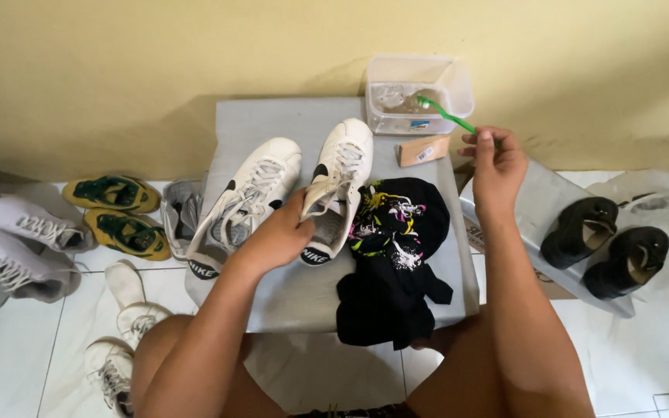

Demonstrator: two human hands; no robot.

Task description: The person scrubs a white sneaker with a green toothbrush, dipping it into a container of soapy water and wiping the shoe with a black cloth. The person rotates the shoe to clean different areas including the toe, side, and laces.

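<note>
**A:** So where's the shoe sitting compared to your hands?

**B:** Your left hand (284,232) is wrapped around the heel end of the right-hand white sneaker (336,186), fingers tucked into the opening, so it's gripping that one. The sneaker lies on the grey stool (296,298), toe pointing at the wall. Its twin, the other white sneaker (245,197), is just beside it on the left, touching your wrist area. Your right hand (495,164) is up and off to the right, pinched shut around a green toothbrush (444,114).

**A:** And the tub?

**B:** The clear plastic tub (458,85) is at the back corner of the stool, against the wall. The brush head pokes into it. There's something watery or crumpled at the bottom, can't really tell what. A small tan block (423,150) lies right in front of it, and a black printed cloth (396,255) hangs over the stool's front edge.

**A:** Anything cut off?

**B:** Your fingertips disappear inside the sneaker. The white shoes bottom left (121,340) are partly behind your knee.
</note>
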